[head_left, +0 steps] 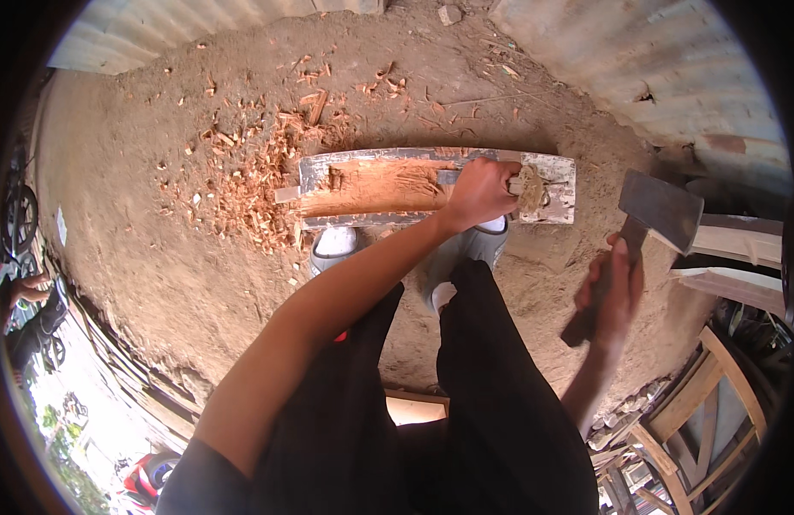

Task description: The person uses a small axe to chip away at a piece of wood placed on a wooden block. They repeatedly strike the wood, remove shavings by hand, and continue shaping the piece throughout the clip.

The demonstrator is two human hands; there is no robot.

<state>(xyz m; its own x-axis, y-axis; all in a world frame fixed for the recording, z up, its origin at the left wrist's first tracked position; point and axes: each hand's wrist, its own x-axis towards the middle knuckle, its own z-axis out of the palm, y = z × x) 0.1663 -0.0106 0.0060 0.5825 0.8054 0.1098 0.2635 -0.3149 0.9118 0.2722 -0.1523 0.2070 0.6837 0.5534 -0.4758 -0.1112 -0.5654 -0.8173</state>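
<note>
A weathered wooden piece (380,190) lies on the dirt in front of my feet, its middle carved out to fresh orange-brown wood. My left hand (484,193) is closed around a chisel (448,177) over the right part of the hollow. The chisel's flat grey blade points left along the wood, and most of its handle is hidden by my fingers. Off to the right, my right hand (616,287) grips the handle of a hatchet (661,210), held up with its broad dark head away from the wood. Slight motion blur softens that hand.
Wood chips (264,184) are strewn left of and beyond the piece. My grey shoes (333,245) stand close to its near edge. Corrugated metal sheets (654,77) border the far side. A wooden frame (689,412) and boards (740,245) lie at the right. Another person's hand (28,290) shows far left.
</note>
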